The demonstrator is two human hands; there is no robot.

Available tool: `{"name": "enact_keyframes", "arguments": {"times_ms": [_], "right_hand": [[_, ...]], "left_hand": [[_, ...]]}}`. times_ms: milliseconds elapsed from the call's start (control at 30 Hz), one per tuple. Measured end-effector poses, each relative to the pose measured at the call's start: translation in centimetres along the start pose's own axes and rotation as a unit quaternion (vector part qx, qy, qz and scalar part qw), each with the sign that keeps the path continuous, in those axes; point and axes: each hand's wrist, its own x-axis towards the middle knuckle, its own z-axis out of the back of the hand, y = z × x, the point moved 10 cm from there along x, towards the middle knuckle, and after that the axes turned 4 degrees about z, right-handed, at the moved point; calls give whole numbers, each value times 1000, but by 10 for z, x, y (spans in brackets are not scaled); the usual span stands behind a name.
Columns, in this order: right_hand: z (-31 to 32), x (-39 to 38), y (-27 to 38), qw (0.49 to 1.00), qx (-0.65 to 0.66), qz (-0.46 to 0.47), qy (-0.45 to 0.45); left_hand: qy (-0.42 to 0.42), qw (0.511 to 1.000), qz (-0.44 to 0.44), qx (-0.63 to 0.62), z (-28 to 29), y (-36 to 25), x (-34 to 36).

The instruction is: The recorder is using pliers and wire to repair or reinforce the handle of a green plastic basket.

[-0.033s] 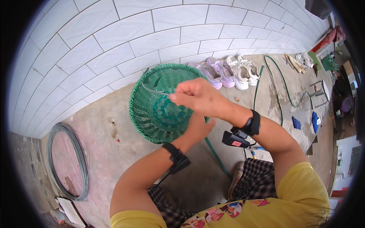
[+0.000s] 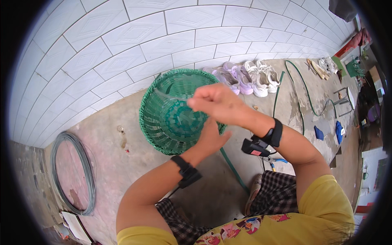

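Note:
A round green woven basket (image 2: 153,126) rests on the concrete floor, its mouth facing up toward me. My right hand (image 2: 218,103) is above the basket's right side, thumb and fingertips pinched on the end of a thin pale wire (image 2: 167,96). Motion blurs the wire, which curves leftward over the basket's mouth; its far end is hard to make out. Below it, my left hand (image 2: 210,141) is at the near right rim, gripping the basket there. My right hand partly covers that spot.
A coil of grey wire (image 2: 57,179) lies at left. Lilac shoes (image 2: 245,83) and white shoes (image 2: 260,83) line the tiled wall (image 2: 179,41). Blue-handled pliers (image 2: 279,160) lie near my right forearm. A green hose (image 2: 300,77) and a metal-framed stool (image 2: 345,102) are farther right.
My right hand has shifted slightly to the right with the wire, which now looks more blurred. The left hand stays at the basket's rim.

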Motion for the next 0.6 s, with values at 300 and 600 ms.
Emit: {"name": "enact_keyframes", "arguments": {"times_ms": [300,600], "right_hand": [[75,-17,-5,994,-55,-6,-91],[71,-14,11,992,-72,-8,-103]], "left_hand": [[-268,961,60,20,203,-14,22],[-167,985,15,-51,168,-32,84]]}}
